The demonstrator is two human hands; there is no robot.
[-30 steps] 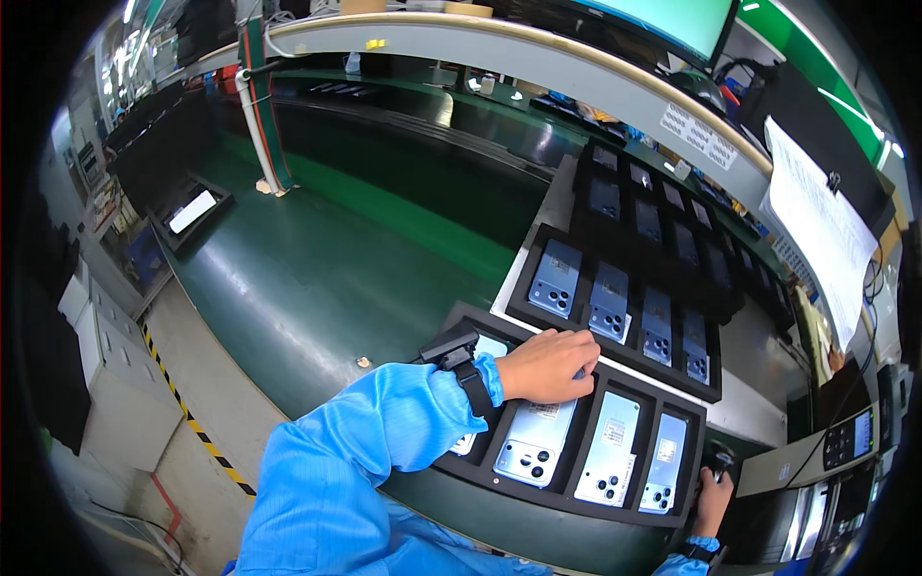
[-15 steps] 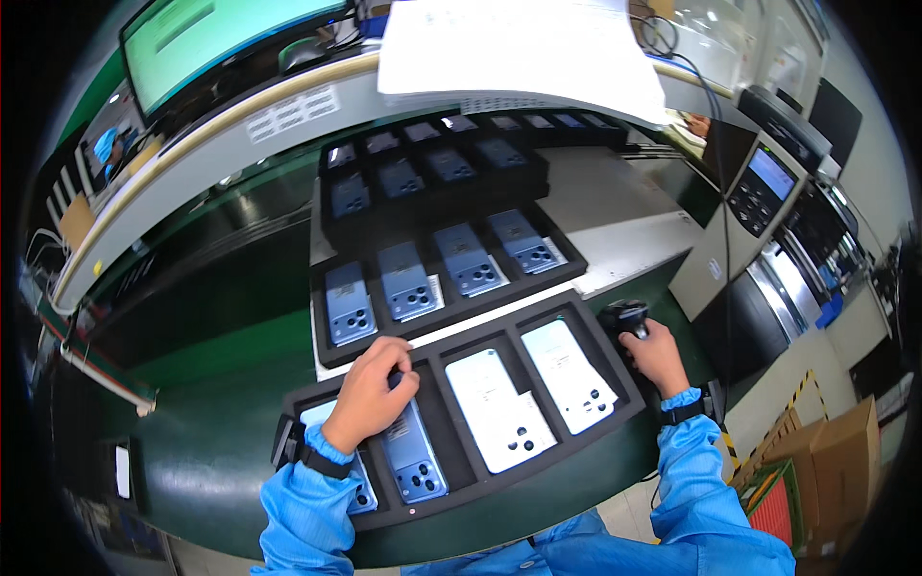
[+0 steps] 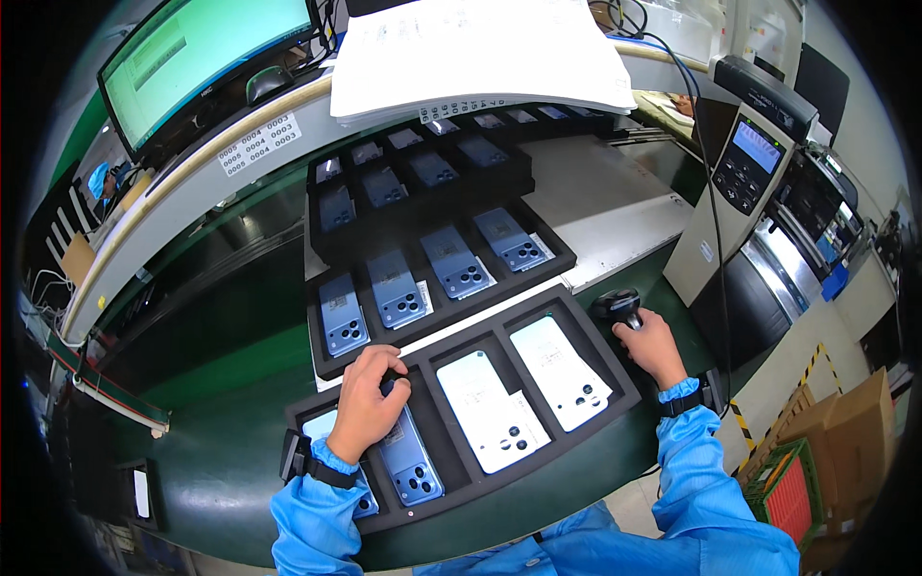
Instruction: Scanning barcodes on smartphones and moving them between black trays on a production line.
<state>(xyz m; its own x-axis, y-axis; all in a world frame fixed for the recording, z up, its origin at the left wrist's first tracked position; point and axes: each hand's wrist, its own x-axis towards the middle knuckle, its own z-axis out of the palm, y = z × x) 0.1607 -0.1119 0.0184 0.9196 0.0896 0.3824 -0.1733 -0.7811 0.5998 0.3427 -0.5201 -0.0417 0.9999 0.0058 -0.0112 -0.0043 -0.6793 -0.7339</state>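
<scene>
A black foam tray (image 3: 456, 480) with phones in its slots lies nearest to me. My left hand (image 3: 370, 398) curls over the upper end of a blue smartphone (image 3: 413, 461) in the second slot from the left. Its fingertips meet around a dark spot I cannot make out, and the wrist partly covers another blue phone (image 3: 365, 504) in the left slot. Two pale phones (image 3: 492, 408) with white labels occupy the right slots. Beside the tray's right edge, my right hand (image 3: 653, 346) is closed round the handle of a black handheld scanner (image 3: 618, 305).
Behind lies a second foam tray (image 3: 567, 261) of blue phones, then stacked trays (image 3: 523, 178). A label printer (image 3: 725, 192) stands right, its cable hanging down. A paper stack (image 3: 480, 58) and a monitor (image 3: 202, 67) sit on the shelf above. Cardboard boxes (image 3: 845, 442) stand lower right.
The view has shifted slightly, so the far trays and shelf sit a little differently. Both hands keep nearly the same places at the tray and the scanner.
</scene>
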